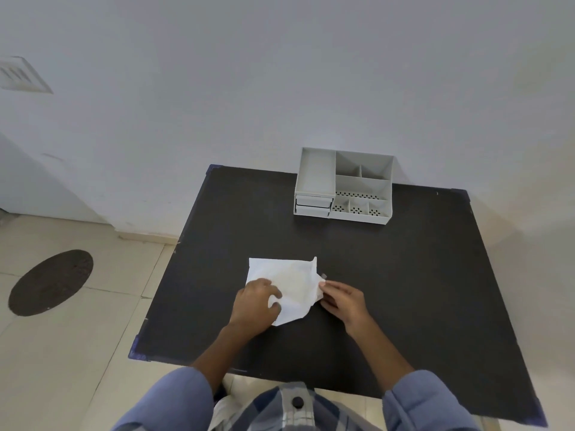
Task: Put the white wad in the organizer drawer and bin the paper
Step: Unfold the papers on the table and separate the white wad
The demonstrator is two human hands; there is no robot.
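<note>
The paper (291, 287) lies crumpled and half unfolded on the near middle of the desk (404, 275), and both your hands are on it. Your left hand (256, 306) presses down on its near left corner, fingers curled over the sheet, which pins it so it will not slide while the other side is worked. Your right hand (342, 301) pinches the right edge between thumb and fingertips, where a small flap stands up; that hold suits peeling the sheet open. The wad is not clearly visible: it may be wrapped inside the paper under the raised folds, but from this angle you cannot tell (a tiny grey bit shows just past your right fingertips, too small to name).

The organizer (343, 186) stands at the far edge of the desk against the wall (280, 73), well apart from the paper. Its two drawers (312, 205) sit stacked on the left side under an open tray, and both look pushed in, so one will need pulling out before anything goes in. No bin appears in view; only tiled floor (77, 337) and a dark oval mat (51, 283) lie to your left.
</note>
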